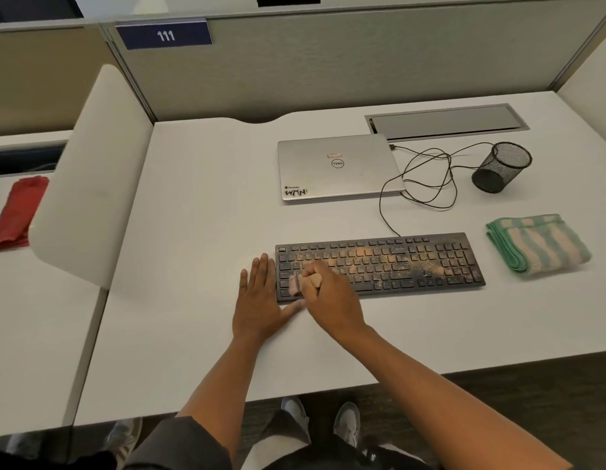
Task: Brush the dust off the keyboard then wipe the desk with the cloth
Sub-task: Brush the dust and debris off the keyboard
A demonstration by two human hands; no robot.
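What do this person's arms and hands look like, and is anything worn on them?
Both forearms are bare to above the elbow. The left hand and the right hand have no gloves, and I see no rings, watch or bracelet. A dark grey sleeve shows at the left upper arm, near the bottom edge of the picture.

Left half of desk bare from front edge to back edge. Keyboard spans centre-right; left hand flat against its left end, right hand over left keys. Folded cloth near right edge. Behind keyboard: closed laptop, looped cable, tipped mesh cup. Front strip below keyboard open.
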